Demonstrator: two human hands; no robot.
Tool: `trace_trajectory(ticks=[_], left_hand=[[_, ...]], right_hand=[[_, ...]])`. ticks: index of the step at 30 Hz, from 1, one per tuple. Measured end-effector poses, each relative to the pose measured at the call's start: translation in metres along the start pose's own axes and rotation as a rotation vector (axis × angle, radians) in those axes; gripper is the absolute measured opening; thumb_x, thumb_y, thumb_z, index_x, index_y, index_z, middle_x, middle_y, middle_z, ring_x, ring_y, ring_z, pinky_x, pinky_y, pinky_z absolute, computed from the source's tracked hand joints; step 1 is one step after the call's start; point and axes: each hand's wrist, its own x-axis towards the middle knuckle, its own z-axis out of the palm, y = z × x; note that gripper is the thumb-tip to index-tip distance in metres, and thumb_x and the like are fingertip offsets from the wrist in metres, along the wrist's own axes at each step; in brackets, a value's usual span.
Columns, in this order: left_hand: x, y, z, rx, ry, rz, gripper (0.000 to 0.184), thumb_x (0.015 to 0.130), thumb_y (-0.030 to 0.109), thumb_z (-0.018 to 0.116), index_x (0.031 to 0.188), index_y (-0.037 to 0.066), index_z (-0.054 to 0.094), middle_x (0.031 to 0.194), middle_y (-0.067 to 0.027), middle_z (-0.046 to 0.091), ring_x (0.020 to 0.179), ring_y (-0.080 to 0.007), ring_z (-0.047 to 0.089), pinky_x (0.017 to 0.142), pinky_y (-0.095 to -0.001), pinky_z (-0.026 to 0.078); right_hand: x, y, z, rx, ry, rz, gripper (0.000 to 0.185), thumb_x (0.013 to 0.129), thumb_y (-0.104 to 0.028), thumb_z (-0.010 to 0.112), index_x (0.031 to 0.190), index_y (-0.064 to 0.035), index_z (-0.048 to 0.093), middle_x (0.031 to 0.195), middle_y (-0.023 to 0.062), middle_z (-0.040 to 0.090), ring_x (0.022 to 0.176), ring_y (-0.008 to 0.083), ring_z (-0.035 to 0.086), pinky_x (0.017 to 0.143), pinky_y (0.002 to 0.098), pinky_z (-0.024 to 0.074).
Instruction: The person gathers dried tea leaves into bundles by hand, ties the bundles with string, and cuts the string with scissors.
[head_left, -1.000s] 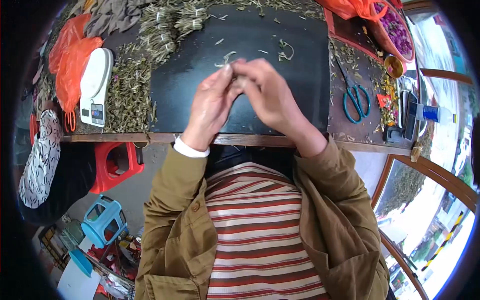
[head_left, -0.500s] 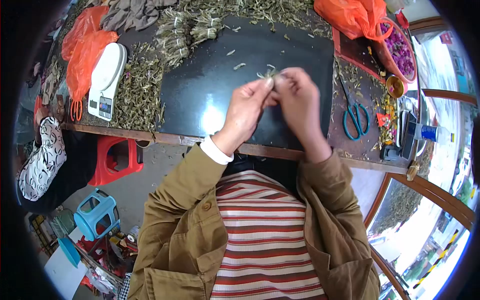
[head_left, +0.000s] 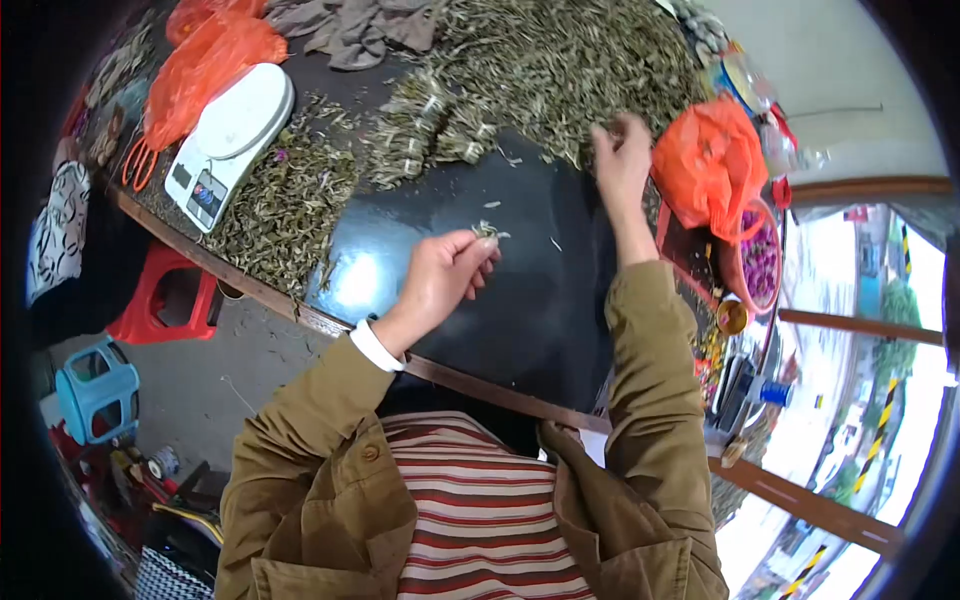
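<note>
My left hand (head_left: 438, 278) is over the dark board (head_left: 510, 325), pinching a small tuft of dried tea leaves (head_left: 487, 231) between thumb and fingertips. Farther forward, my right hand (head_left: 624, 170) reaches to the near edge of a large heap of dried leaves (head_left: 560, 75). Its thumb and fingers are apart, somewhat blurred, and I see nothing held in them. Tied leaf bundles (head_left: 408, 130) lie at the back left of the board. A few loose leaf bits are scattered on its surface.
Left of the board lie more loose leaves (head_left: 290, 205) and a white kitchen scale (head_left: 215, 160). Orange plastic bags (head_left: 712, 160) stand on the right, beside a pink basket of purple flowers (head_left: 762, 262). At far left, a person's patterned sleeve (head_left: 62, 225) shows near a red stool (head_left: 165, 295).
My hands have parted: the right has moved forward to the leaf heap, while the left keeps the small tuft. The camera view has turned and shifted, and the scissors no longer show.
</note>
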Motion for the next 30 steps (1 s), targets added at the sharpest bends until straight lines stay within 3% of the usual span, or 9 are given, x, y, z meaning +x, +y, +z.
trace_trajectory(ticks=[2, 3, 5, 8, 10, 15, 21, 26, 30], left_hand=[[0.001, -0.003, -0.001, -0.049, 0.019, 0.031, 0.021, 0.092, 0.013, 0.054, 0.079, 0.002, 0.066, 0.065, -0.0013, 0.059, 0.05, -0.0062, 0.049, 0.044, -0.0184, 0.039], [0.0, -0.005, 0.0, -0.048, 0.026, 0.033, 0.021, 0.092, 0.013, 0.054, 0.079, 0.002, 0.066, 0.065, -0.0013, 0.059, 0.05, -0.0062, 0.049, 0.044, -0.0184, 0.039], [0.002, -0.006, -0.001, -0.013, 0.024, 0.087, 0.022, 0.091, 0.013, 0.053, 0.078, 0.001, 0.066, 0.064, -0.0012, 0.059, 0.049, -0.0069, 0.049, 0.044, -0.0191, 0.039], [0.003, -0.005, -0.003, -0.035, 0.038, 0.107, 0.022, 0.091, 0.013, 0.054, 0.077, 0.001, 0.066, 0.063, -0.0015, 0.058, 0.049, -0.0073, 0.049, 0.043, -0.0196, 0.039], [-0.001, -0.006, 0.001, -0.031, 0.004, 0.114, 0.023, 0.091, 0.014, 0.054, 0.077, 0.001, 0.065, 0.063, -0.0017, 0.058, 0.048, -0.0077, 0.049, 0.043, -0.0201, 0.038], [0.0, -0.007, -0.001, -0.03, 0.001, 0.121, 0.023, 0.091, 0.015, 0.055, 0.077, 0.001, 0.066, 0.062, -0.0016, 0.058, 0.048, -0.0078, 0.048, 0.042, -0.0206, 0.038], [-0.002, -0.005, -0.001, -0.081, 0.049, 0.076, 0.022, 0.091, 0.016, 0.055, 0.082, 0.001, 0.067, 0.064, -0.0013, 0.059, 0.046, -0.0073, 0.046, 0.041, -0.0198, 0.035], [-0.002, -0.004, 0.003, -0.156, 0.041, 0.084, 0.023, 0.095, 0.018, 0.054, 0.093, 0.001, 0.068, 0.067, 0.0008, 0.059, 0.047, -0.0031, 0.042, 0.041, -0.0174, 0.033], [-0.023, 0.002, -0.015, 0.147, 0.058, 0.065, 0.02, 0.092, 0.018, 0.056, 0.089, 0.003, 0.069, 0.082, -0.0032, 0.066, 0.065, -0.0084, 0.053, 0.058, -0.0214, 0.044]], right_hand=[[0.029, -0.007, 0.016, 0.03, 0.039, 0.045, 0.049, 0.078, -0.018, 0.068, 0.124, -0.0078, 0.052, 0.1, 0.0155, 0.059, 0.079, 0.0364, 0.062, 0.075, 0.0395, 0.0508], [0.036, 0.008, 0.029, -0.126, 0.056, -0.094, 0.046, 0.079, -0.018, 0.069, 0.121, -0.0052, 0.055, 0.093, 0.0154, 0.062, 0.076, 0.0342, 0.062, 0.076, 0.0363, 0.051], [0.062, 0.028, 0.02, -0.047, -0.135, 0.049, 0.044, 0.078, -0.015, 0.07, 0.119, -0.0042, 0.059, 0.086, 0.0154, 0.064, 0.073, 0.0328, 0.062, 0.074, 0.0347, 0.0514], [0.086, 0.017, -0.014, 0.078, 0.0, 0.137, 0.033, 0.082, -0.012, 0.067, 0.113, -0.0024, 0.062, 0.079, 0.0152, 0.066, 0.07, 0.0261, 0.063, 0.067, 0.0299, 0.0516], [0.081, 0.023, -0.031, 0.679, -0.108, 0.527, 0.025, 0.088, -0.011, 0.061, 0.11, 0.0, 0.061, 0.082, 0.0145, 0.065, 0.068, 0.0202, 0.063, 0.06, 0.025, 0.0497], [0.035, -0.023, -0.089, 1.162, -0.056, 0.791, 0.021, 0.092, -0.012, 0.058, 0.109, 0.0011, 0.058, 0.087, 0.0127, 0.063, 0.063, 0.0186, 0.063, 0.053, 0.0211, 0.0507], [-0.057, -0.059, -0.083, 1.227, -0.22, 1.001, 0.019, 0.092, -0.012, 0.058, 0.107, 0.0009, 0.058, 0.085, 0.0121, 0.063, 0.063, 0.019, 0.064, 0.05, 0.0217, 0.0517], [-0.096, -0.054, -0.12, 1.001, -0.317, 1.115, 0.024, 0.093, -0.018, 0.059, 0.109, -0.0004, 0.058, 0.085, 0.0103, 0.064, 0.077, 0.0214, 0.067, 0.053, 0.0198, 0.0501], [-0.116, -0.066, -0.155, 0.641, -0.345, 1.014, 0.018, 0.089, -0.014, 0.061, 0.1, 0.0007, 0.062, 0.077, 0.0089, 0.063, 0.062, 0.0183, 0.063, 0.048, 0.0218, 0.047]])
